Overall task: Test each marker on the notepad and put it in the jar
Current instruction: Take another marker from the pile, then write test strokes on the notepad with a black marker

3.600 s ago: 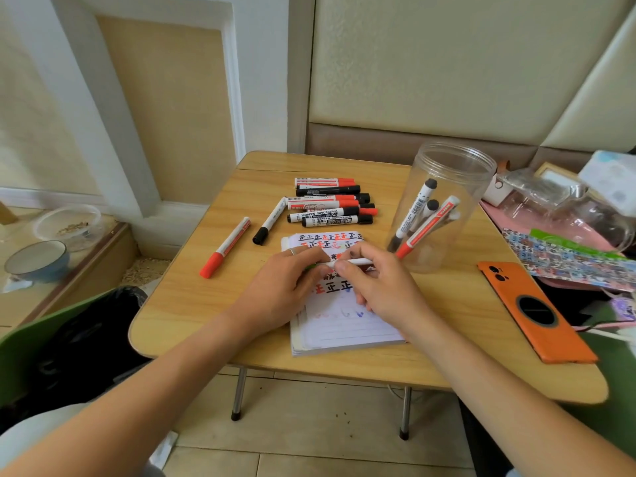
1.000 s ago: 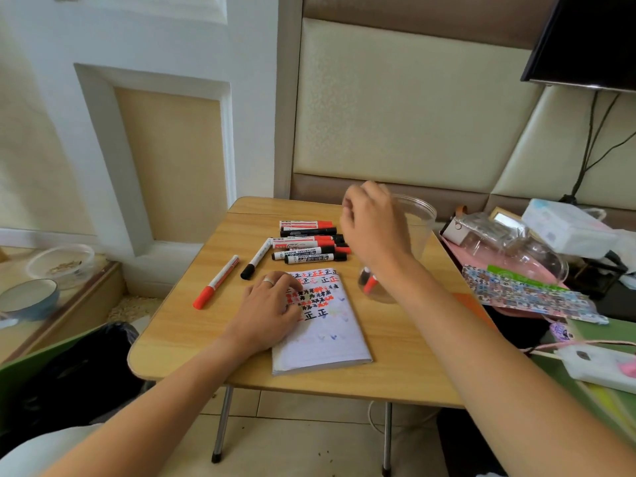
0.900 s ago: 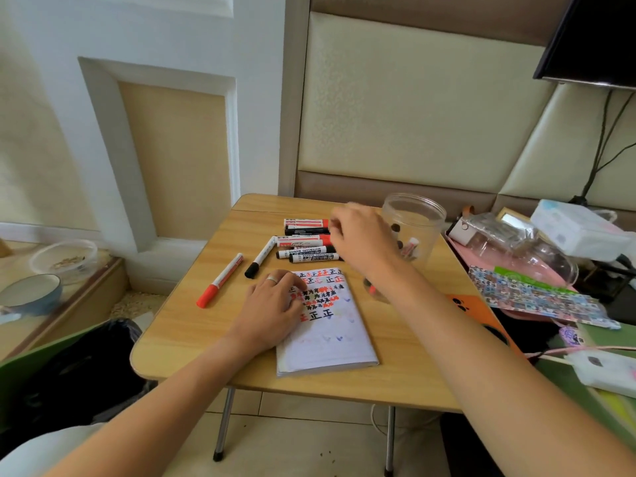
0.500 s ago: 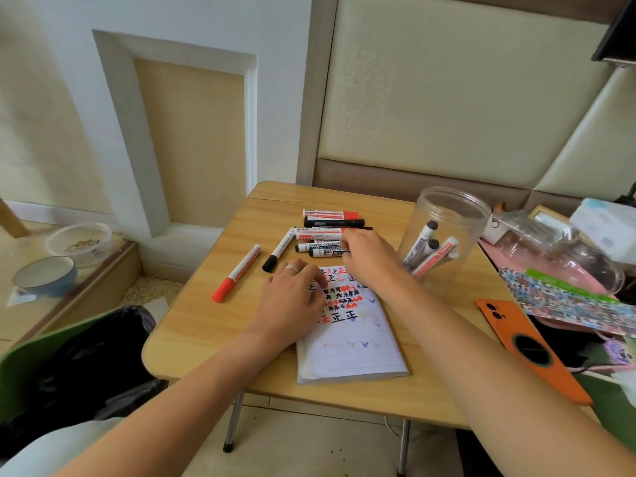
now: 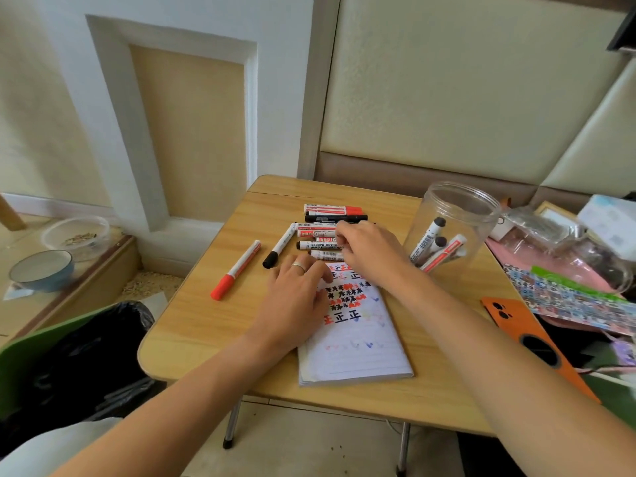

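With the left hand (image 5: 295,297) pressed flat on the white lined notepad (image 5: 354,333), the right hand (image 5: 366,251), fingers curled over the stacked red and black markers (image 5: 323,232) beside the clear plastic jar (image 5: 451,225), should pinch one barrel cleanly without scattering its neighbours.

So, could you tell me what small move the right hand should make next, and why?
Probably close the fingers on one marker in the pile and lift it toward the notepad. The right hand rests on the pile with no marker lifted clear, the left hand steadies the pad, and the jar holds several markers.
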### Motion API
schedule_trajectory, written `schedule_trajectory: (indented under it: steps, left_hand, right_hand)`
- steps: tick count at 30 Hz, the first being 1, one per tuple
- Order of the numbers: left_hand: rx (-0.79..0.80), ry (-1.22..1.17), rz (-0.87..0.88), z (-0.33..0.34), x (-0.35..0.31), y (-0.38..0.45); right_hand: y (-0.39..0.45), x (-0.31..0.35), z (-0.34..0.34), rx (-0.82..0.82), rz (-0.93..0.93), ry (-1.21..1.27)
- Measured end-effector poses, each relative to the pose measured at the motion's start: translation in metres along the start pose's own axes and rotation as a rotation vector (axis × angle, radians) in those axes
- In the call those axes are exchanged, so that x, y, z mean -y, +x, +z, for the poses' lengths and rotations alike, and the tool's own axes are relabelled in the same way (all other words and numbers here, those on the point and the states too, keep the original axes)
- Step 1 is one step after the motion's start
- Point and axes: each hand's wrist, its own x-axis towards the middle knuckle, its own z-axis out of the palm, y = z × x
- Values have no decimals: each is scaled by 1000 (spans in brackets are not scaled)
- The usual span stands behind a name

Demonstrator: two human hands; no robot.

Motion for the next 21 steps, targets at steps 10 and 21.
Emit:
schedule_trajectory:
  steps: [10, 21]
  left_hand:
    - [57, -71, 138, -3, -4, -2]
    - [23, -302, 2, -3, -1, -4]
  right_hand:
    - [-5, -6, -2, 157, 33, 89]
    - [-51, 25, -31, -273, 238, 1024]
